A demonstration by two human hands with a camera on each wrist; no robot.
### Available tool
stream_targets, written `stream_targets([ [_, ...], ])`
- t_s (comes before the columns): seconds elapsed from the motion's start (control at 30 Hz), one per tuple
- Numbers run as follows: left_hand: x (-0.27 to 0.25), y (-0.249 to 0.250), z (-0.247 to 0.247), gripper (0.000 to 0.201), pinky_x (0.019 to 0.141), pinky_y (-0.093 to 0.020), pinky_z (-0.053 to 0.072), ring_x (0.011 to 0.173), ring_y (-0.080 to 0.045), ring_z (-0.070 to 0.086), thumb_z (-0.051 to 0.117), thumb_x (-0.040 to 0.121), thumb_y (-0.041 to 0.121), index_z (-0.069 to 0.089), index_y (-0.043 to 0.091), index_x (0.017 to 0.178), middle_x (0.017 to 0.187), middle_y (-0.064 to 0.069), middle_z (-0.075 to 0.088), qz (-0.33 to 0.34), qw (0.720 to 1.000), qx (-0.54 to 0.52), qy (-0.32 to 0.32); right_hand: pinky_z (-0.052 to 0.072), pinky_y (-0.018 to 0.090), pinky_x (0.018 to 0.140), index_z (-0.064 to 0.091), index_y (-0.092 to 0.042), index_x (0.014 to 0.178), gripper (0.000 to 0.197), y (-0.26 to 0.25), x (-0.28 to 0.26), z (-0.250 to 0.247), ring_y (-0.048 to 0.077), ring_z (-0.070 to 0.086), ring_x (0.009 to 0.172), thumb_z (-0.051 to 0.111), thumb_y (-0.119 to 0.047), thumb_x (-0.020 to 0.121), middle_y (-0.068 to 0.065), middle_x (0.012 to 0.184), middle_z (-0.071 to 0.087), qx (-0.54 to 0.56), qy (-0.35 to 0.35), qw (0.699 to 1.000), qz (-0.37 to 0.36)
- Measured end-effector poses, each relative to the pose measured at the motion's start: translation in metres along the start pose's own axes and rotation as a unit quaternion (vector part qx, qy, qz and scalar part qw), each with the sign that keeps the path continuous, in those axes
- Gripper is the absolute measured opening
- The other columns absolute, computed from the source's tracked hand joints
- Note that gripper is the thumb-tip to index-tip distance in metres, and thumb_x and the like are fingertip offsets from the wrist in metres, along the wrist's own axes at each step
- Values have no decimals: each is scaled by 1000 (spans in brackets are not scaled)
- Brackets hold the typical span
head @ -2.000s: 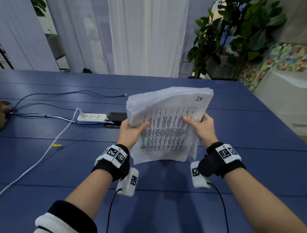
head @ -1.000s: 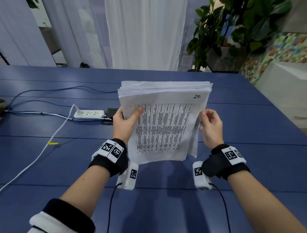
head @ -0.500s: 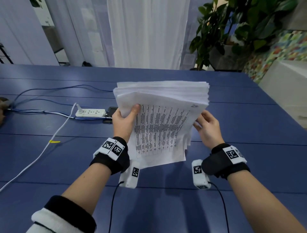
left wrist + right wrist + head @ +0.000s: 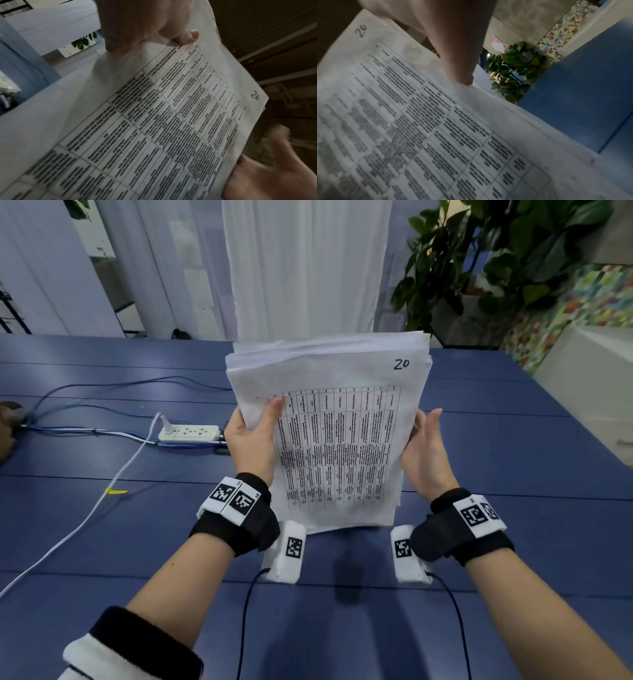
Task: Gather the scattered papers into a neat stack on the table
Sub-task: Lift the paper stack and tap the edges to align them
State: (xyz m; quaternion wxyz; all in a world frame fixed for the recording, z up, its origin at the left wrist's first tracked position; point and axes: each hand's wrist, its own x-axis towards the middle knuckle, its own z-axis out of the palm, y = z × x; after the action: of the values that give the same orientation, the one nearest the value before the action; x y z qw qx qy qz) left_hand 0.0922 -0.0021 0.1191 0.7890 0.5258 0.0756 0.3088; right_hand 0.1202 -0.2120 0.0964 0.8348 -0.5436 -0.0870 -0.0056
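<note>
A thick stack of white papers (image 4: 335, 446) stands nearly upright above the blue table (image 4: 513, 542), its lower edge close to the surface. The front sheet shows a printed grid and a handwritten "20". My left hand (image 4: 251, 440) grips the left edge, thumb over the front sheet and fingers hidden behind. My right hand (image 4: 423, 453) lies flat against the right edge with the thumb straight up. The left wrist view shows the stack (image 4: 171, 121) under the left hand (image 4: 145, 24), with the right hand (image 4: 265, 175) at its far side. In the right wrist view the right hand (image 4: 450, 40) touches the stack (image 4: 419, 135).
A white power strip (image 4: 189, 433) lies left of the stack, with a white cable (image 4: 85, 518) running toward the near left edge and blue cables (image 4: 102, 385) behind it. A potted plant (image 4: 496, 261) and a white cabinet (image 4: 589, 392) stand past the table's right side.
The stack has gone from tilted and fanned to upright with its edges more even. My right hand left the front sheet and now lies along the right edge.
</note>
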Motion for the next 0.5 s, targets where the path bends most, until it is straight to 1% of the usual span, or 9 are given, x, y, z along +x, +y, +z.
stream_targets([
  [0.03, 0, 3, 2, 17, 70, -11, 51, 71, 6, 66, 66, 81, 3, 61, 16, 90, 78, 14, 70, 10, 1000, -6, 1, 50, 26, 95, 50, -11, 114, 50, -2, 0, 2, 9, 62, 104, 56, -48, 81, 3, 113, 63, -34, -4, 999, -17],
  [0.07, 1, 4, 4, 17, 70, -12, 52, 71, 5, 66, 66, 81, 2, 61, 16, 89, 73, 15, 71, 17, 1000, -10, -2, 51, 22, 91, 48, -13, 113, 41, -3, 1, 3, 4, 63, 101, 64, -33, 81, 0, 112, 63, -87, 4, 996, -32],
  [0.13, 1, 3, 6, 17, 68, -12, 51, 69, 6, 66, 66, 80, 2, 60, 17, 86, 68, 17, 71, 20, 1000, -4, -13, 51, 14, 83, 48, -19, 108, 32, 0, 3, 4, -7, 64, 89, 63, -4, 84, -8, 104, 63, -169, 47, 983, -58],
  [0.17, 0, -1, 5, 17, 67, -11, 51, 68, 6, 66, 66, 80, 1, 60, 17, 85, 68, 17, 71, 17, 1000, 6, -22, 52, 12, 81, 50, -18, 106, 32, 5, 4, 1, -9, 64, 85, 61, 2, 84, -9, 102, 62, -194, 71, 976, -67],
  [0.27, -8, -16, -1, 18, 68, -7, 49, 72, 11, 65, 66, 81, 6, 59, 14, 95, 76, 18, 70, -6, 995, 62, -72, 52, 10, 78, 51, -9, 113, 32, 22, -2, -8, -10, 64, 83, 61, 3, 84, -2, 104, 63, -217, 85, 971, -49],
  [0.33, -7, -25, -9, 30, 72, -6, 49, 77, 13, 64, 68, 80, 9, 54, 12, 107, 91, 13, 66, -21, 991, 94, -87, 52, 9, 78, 50, -6, 117, 35, 30, -4, -12, -10, 63, 83, 62, 2, 85, -5, 103, 63, -228, 79, 970, -31],
  [0.37, -5, -27, -12, 36, 74, -7, 49, 80, 12, 64, 68, 80, 9, 51, 11, 111, 96, 9, 65, -30, 991, 100, -89, 51, 8, 76, 50, -5, 118, 36, 31, -4, -11, -11, 63, 82, 62, 1, 84, -8, 101, 63, -229, 78, 970, -24],
  [0.43, 0, -31, -18, 44, 81, -15, 51, 91, 2, 65, 70, 78, 11, 48, 7, 117, 105, 1, 65, -49, 988, 111, -94, 51, 7, 73, 50, -4, 118, 37, 30, -1, -8, -12, 63, 80, 63, -1, 84, -11, 99, 62, -217, 69, 974, -14],
  [0.5, 1, -33, -20, 44, 86, -20, 53, 96, -4, 64, 67, 82, 13, 49, 3, 121, 108, -2, 65, -61, 986, 117, -98, 51, 8, 73, 52, -7, 117, 33, 31, 2, -1, -9, 64, 83, 61, -3, 86, -8, 101, 63, -209, 67, 976, -8],
])
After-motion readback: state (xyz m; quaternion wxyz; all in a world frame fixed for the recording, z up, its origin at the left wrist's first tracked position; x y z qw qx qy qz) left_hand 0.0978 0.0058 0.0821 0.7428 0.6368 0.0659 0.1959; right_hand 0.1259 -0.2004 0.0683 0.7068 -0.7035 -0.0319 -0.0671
